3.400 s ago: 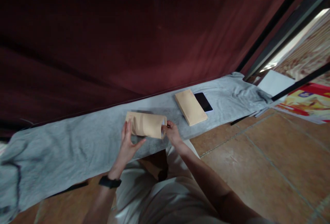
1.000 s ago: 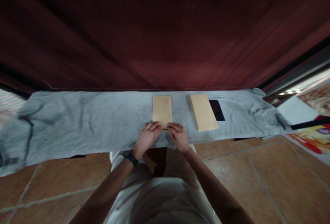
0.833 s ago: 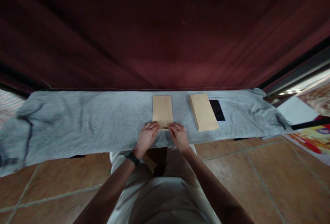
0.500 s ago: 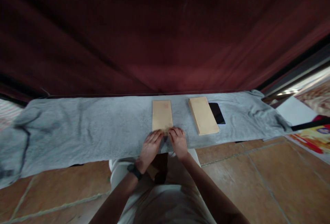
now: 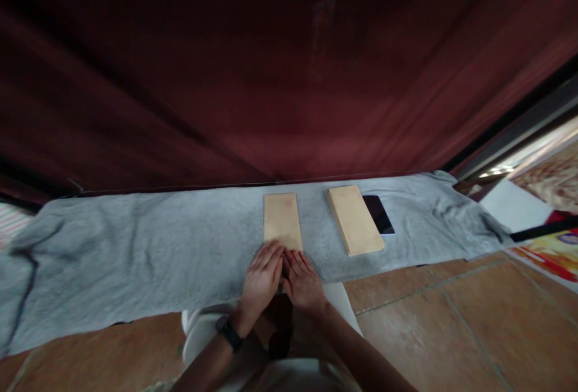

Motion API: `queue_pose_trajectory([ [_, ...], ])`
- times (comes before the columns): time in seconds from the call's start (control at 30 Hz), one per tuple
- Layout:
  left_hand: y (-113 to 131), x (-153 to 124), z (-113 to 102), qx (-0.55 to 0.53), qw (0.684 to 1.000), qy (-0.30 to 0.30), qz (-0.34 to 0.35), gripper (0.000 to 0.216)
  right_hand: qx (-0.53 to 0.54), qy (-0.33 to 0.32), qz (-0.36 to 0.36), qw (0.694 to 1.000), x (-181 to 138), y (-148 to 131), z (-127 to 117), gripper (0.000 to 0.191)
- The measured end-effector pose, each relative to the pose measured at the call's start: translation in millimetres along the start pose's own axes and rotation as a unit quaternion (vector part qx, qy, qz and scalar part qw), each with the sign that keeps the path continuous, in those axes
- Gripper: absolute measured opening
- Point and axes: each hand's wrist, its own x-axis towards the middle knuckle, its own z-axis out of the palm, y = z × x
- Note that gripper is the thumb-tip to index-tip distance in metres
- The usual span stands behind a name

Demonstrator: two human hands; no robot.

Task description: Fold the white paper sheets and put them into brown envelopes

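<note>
A tan paper envelope (image 5: pixel 282 217) with a faint reddish mark near its far right corner lies flat on a grey cloth (image 5: pixel 189 241). My left hand (image 5: pixel 262 277), a dark watch on its wrist, rests across the envelope's near end with fingers stretched forward; their tips are slightly blurred. Beside it, my right hand (image 5: pixel 303 280) lies with its fingers flat at the near right corner. The two hands almost meet and cover the envelope's near edge. To the right sits a stack of similar envelopes (image 5: pixel 356 220), slightly angled.
A dark-screened phone (image 5: pixel 380 214) lies partly under the stack's right side. Behind the cloth rises a dark red surface (image 5: pixel 289 103). White paper (image 5: pixel 515 204) and a colourful printed sheet (image 5: pixel 553 253) are at far right. Tiled floor (image 5: pixel 433 320) shows below.
My fingers have gone from gripping the envelope's near edge to lying flatter over its near end, hands closer together. The view has tilted, so everything appears lower.
</note>
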Motion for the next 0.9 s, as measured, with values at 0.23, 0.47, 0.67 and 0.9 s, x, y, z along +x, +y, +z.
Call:
queue_pose_trajectory([
  [0.23,-48,140,5,0.156,0.977,-0.114,0.084,0.058,-0.044,-0.013,-0.018,0.999,4,-4,-8,0.055],
  [0.47,-80,169,23,0.176,0.955,-0.202,0.124,0.057,-0.048,0.001,-0.014,0.999,3,-4,-4,0.062],
  [0.67,-80,146,24,0.157,0.948,-0.217,0.174,0.054,-0.042,-0.003,-0.01,0.999,4,-4,-4,0.059],
  [0.9,-67,118,18,0.126,0.948,-0.218,0.196,0.054,-0.038,0.0,-0.017,0.999,3,-4,-7,0.055],
])
